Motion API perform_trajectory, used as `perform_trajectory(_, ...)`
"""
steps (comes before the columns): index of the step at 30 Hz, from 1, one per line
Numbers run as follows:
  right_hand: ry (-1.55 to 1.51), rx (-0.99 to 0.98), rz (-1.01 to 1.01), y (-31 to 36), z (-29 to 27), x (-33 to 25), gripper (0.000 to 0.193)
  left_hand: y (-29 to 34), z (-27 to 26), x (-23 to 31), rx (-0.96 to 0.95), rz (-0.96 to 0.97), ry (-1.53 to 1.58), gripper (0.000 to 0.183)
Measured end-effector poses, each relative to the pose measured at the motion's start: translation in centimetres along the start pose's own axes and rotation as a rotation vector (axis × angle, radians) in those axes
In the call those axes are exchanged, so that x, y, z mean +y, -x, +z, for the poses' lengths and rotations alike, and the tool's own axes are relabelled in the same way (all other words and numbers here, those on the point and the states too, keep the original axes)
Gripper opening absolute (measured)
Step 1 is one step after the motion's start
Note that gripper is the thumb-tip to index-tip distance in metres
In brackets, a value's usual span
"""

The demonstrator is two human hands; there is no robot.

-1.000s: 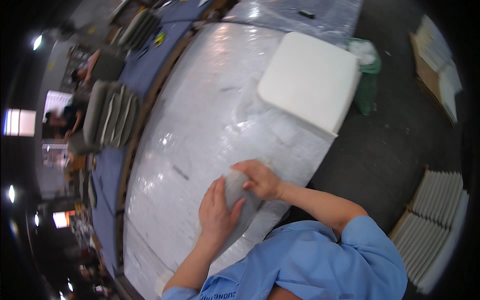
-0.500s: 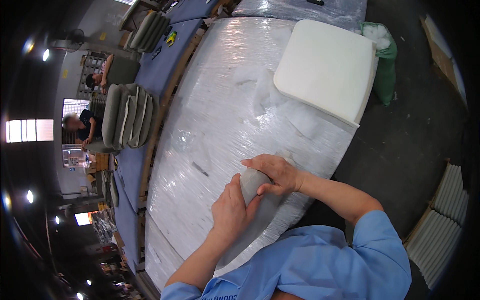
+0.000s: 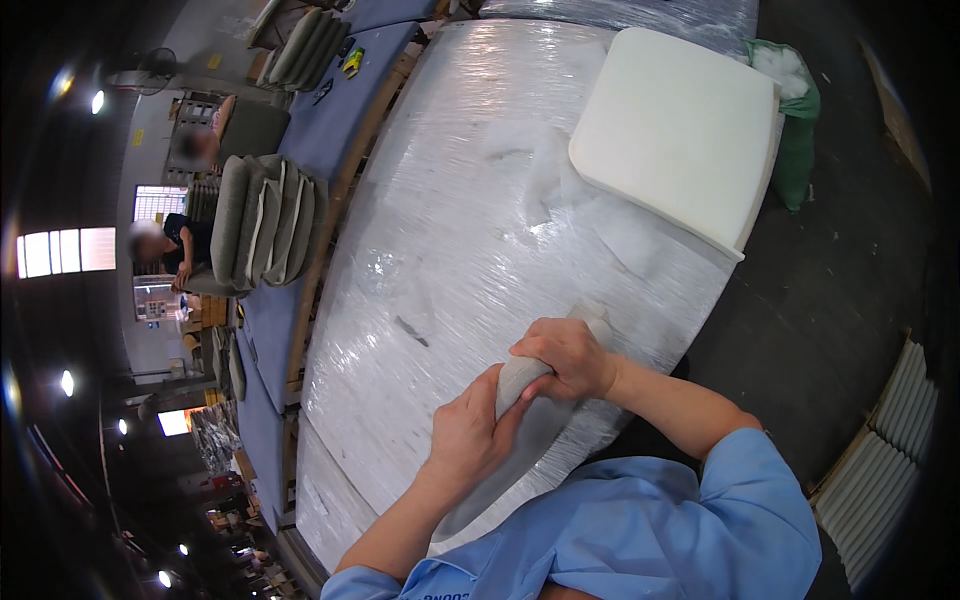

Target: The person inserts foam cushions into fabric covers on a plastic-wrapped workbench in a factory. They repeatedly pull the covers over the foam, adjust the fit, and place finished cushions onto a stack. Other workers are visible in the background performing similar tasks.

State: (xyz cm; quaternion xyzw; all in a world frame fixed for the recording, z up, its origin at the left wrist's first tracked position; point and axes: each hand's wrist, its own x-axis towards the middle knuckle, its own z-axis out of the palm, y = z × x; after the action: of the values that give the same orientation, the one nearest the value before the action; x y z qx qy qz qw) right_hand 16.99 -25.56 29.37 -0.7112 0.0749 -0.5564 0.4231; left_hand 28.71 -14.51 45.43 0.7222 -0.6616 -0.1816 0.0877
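Pinching grey cushion (image 3: 520, 384) at lower centre with left hand (image 3: 468, 432) and right hand (image 3: 570, 357), perhaps risking creases from uneven squeezing

Widest room to pass: film-wrapped table (image 3: 400, 260), centre-left of frame, only a flat dark sliver (image 3: 410, 331) lying there. Upper right blocked by thick white foam pad (image 3: 670, 140), green bag (image 3: 797, 160) just beyond. Loose white fluff (image 3: 548, 172) left of pad, low. Lower centre taken up by left hand (image 3: 470, 430) and right hand (image 3: 568, 355) around grey piece (image 3: 520, 380), blue shirt (image 3: 640, 530) below. Dark floor (image 3: 770, 330) at right passable; ribbed stack (image 3: 870, 510) bounds it lower right.
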Motion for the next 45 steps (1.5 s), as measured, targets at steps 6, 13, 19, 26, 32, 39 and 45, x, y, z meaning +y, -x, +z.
perform_trajectory(6,-0.073,-0.001,0.061,0.3,-0.2,-0.5,0.051,0.1,-0.2,0.0,-0.038,-0.053,0.138,0.036)
perform_trajectory(13,-0.084,0.013,0.111,0.5,-0.4,-1.0,0.045,0.5,0.2,0.3,-0.027,-0.097,0.175,0.036)
perform_trajectory(19,-0.116,0.037,0.143,0.7,-0.4,-1.4,0.045,0.6,0.9,0.7,0.005,-0.097,0.111,0.034)
perform_trajectory(26,-0.098,0.059,0.170,1.0,-0.6,-2.3,0.038,0.8,1.7,1.3,0.067,-0.020,-0.031,0.030)
perform_trajectory(32,-0.110,0.070,0.300,0.7,-0.5,-3.8,0.027,1.0,1.6,1.7,0.025,-0.082,-0.037,0.024)
perform_trajectory(39,0.039,0.146,0.446,1.0,-1.1,-4.9,0.027,0.1,2.1,3.1,-0.008,-0.154,0.087,0.027)
perform_trajectory(45,0.167,0.242,0.314,2.5,0.5,-5.2,0.027,1.8,3.3,2.8,-0.148,-0.199,0.129,0.043)
